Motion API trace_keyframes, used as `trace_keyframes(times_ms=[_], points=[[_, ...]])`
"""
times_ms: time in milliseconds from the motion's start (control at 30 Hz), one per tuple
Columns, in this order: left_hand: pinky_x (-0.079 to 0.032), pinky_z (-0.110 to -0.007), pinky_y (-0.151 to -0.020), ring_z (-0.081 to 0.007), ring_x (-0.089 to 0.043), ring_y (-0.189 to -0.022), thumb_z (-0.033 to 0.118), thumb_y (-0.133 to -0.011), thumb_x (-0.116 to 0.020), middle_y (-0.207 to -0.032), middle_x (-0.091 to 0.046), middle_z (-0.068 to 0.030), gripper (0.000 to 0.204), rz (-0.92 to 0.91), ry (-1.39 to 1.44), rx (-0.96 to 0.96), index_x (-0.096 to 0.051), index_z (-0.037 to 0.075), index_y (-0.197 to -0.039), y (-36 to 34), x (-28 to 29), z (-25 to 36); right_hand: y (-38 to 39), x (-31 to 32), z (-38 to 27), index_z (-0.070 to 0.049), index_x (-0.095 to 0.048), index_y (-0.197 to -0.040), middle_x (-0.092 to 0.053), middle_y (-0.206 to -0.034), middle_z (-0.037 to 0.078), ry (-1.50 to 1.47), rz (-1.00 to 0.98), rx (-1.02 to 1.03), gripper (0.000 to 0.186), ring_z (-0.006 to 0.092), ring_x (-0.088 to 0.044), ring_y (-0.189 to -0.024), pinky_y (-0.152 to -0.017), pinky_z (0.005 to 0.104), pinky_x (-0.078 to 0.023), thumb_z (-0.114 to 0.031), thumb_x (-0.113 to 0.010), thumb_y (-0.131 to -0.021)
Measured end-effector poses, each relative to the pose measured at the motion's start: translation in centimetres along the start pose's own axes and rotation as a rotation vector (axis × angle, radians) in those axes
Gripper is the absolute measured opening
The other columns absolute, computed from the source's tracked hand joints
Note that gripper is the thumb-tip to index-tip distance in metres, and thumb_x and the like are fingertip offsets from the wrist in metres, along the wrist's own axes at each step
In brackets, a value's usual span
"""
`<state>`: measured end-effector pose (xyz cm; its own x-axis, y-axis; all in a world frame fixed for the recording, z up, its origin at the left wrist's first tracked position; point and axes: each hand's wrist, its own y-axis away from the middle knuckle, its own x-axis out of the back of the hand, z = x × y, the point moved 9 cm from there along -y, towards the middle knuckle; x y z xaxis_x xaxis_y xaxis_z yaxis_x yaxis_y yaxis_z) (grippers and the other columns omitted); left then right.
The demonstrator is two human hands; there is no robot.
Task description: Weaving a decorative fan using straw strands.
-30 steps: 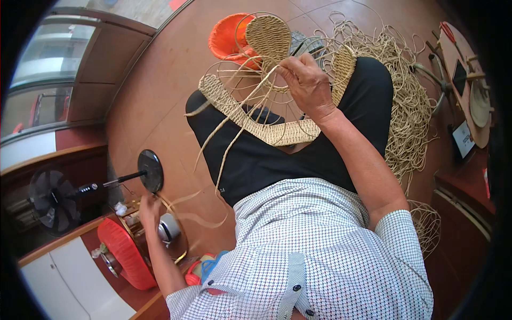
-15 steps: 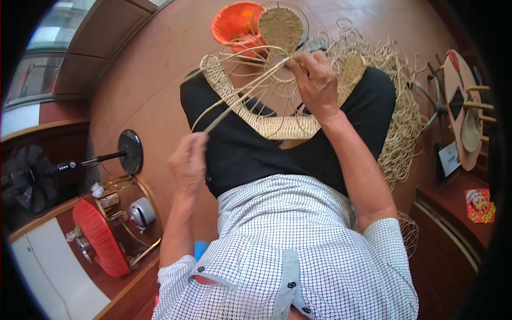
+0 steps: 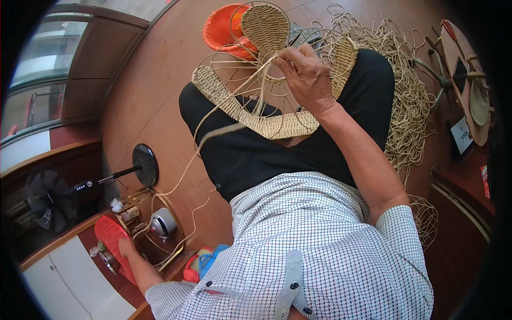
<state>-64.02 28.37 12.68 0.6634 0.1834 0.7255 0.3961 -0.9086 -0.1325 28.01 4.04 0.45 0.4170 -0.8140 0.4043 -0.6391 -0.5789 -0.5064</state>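
A flower-shaped wire frame [image 3: 292, 120], partly wrapped in straw-coloured cord, rests between my knees. Its upper petal [image 3: 265, 29] is fully woven over, while bare wire loops show around the central ring. My right hand [image 3: 306, 74] pinches a straw cord [image 3: 218, 104] between thumb and fingers just above the ring. From there the cord runs down to the left across my black trouser leg, in slack curves toward the floor. Far out to the left, my left hand [image 3: 126, 247] is stretched beside a red basket-like thing [image 3: 111, 232]; its fingers cannot be made out.
A big heap of loose cord [image 3: 402, 101] lies right of my knee. Behind the frame stands an orange bucket [image 3: 220, 32]. To the left are a black fan [image 3: 50, 200] and a silver-lidded pot [image 3: 162, 221]. A round wooden stool or table [image 3: 461, 69] stands at right.
My left hand has swung from beside my left knee far out to the lower left. Cord now trails loosely leftward. My right hand stays near the ring, still pinching the cord.
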Motion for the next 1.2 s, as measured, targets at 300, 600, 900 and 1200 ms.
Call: trace_keyframes(times_ms=[300, 600, 900, 1200], points=[[-0.05, -0.041, -0.106, -0.0331, -0.067, -0.121, 0.019, -0.102, -0.069, -0.127, -0.072, -0.0175, 0.036, -0.012, 1.444, -1.239, -0.07, 0.003, -0.134, 36.2, 38.7, 42.5, -0.4, 0.3, 0.0, -0.01, -0.074, -0.101, -0.06, -0.084, 0.009, 0.052, 0.003, 0.01, 0.011, 0.0272, -0.063, -0.072, -0.064, 0.0408, -0.051, -0.019, -0.078, -0.098], [-0.057, -0.036, -0.072, -0.021, -0.074, -0.087, 0.024, -0.1, -0.073, -0.094, -0.074, -0.0043, 0.015, 0.457, 1.074, -1.699, -0.069, 0.011, -0.108, 44.0, 49.3, 50.8, -0.4, -0.1, 0.1, -0.011, -0.072, -0.1, -0.06, -0.087, 0.011, 0.028, -0.03, -0.021, 0.009, 0.0328, -0.065, -0.074, -0.066, 0.0445, -0.053, -0.019, -0.076, -0.099], [-0.057, -0.036, -0.081, -0.0214, -0.069, -0.093, 0.023, -0.094, -0.074, -0.09, -0.067, -0.0017, 0.014, 1.168, 0.933, -1.853, -0.067, 0.011, -0.098, 45.0, 57.4, 53.1, -0.1, -0.2, 0.0, -0.005, -0.07, -0.102, -0.064, -0.09, 0.014, -0.062, -0.054, 0.003, 0.011, 0.0359, -0.067, -0.078, -0.068, 0.045, -0.054, -0.015, -0.075, -0.1], [-0.059, -0.041, -0.073, -0.0293, -0.074, -0.085, 0.023, -0.099, -0.072, -0.093, -0.074, -0.0053, 0.011, 0.829, 1.245, -1.739, -0.069, 0.013, -0.102, 42.8, 58.6, 56.8, 0.0, 0.1, -0.2, -0.003, -0.073, -0.106, -0.063, -0.087, 0.011, -0.081, -0.013, 0.04, 0.011, 0.0233, -0.062, -0.07, -0.063, 0.036, -0.051, -0.009, -0.078, -0.098]])
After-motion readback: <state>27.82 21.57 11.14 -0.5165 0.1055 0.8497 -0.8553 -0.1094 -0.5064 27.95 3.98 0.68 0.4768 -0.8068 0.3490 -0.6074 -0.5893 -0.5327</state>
